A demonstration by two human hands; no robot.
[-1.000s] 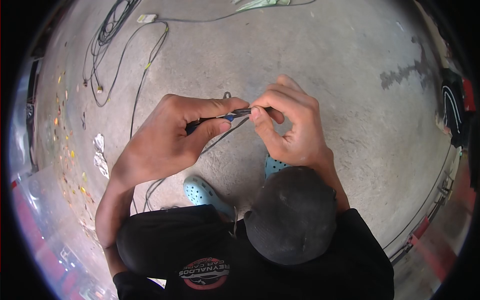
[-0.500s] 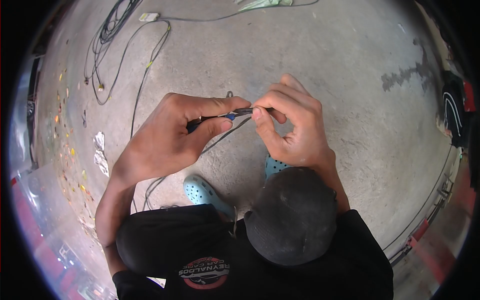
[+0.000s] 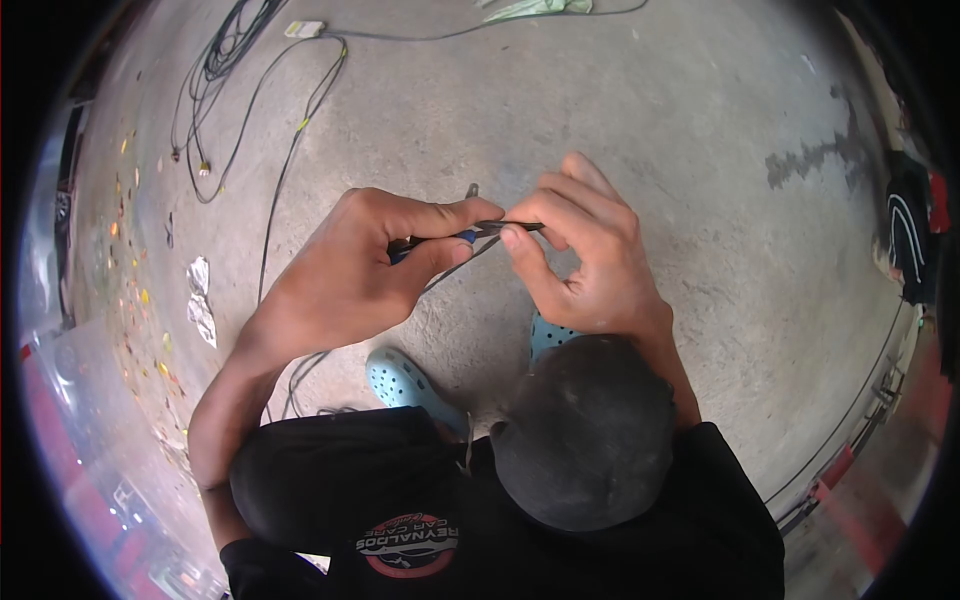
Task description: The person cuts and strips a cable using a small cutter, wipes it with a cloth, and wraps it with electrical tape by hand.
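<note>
With both forearms stretched forward above two light-blue clogs (image 3: pixel 395 378) on the concrete floor (image 3: pixel 700 250), the person's left hand (image 3: pixel 345 270) curls palm-down around one blue-handled tool (image 3: pixel 468 237) while the right hand (image 3: pixel 595 245), fingers bent, pinches one dark cable (image 3: pixel 530 227) between thumb and forefinger at the tool's tip.

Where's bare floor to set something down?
Concrete floor: bare between the right hand and the dark stain; another patch beyond the left hand, short of the far cable. Crowded on the left: coiled cable, crumpled foil, scattered debris.
</note>
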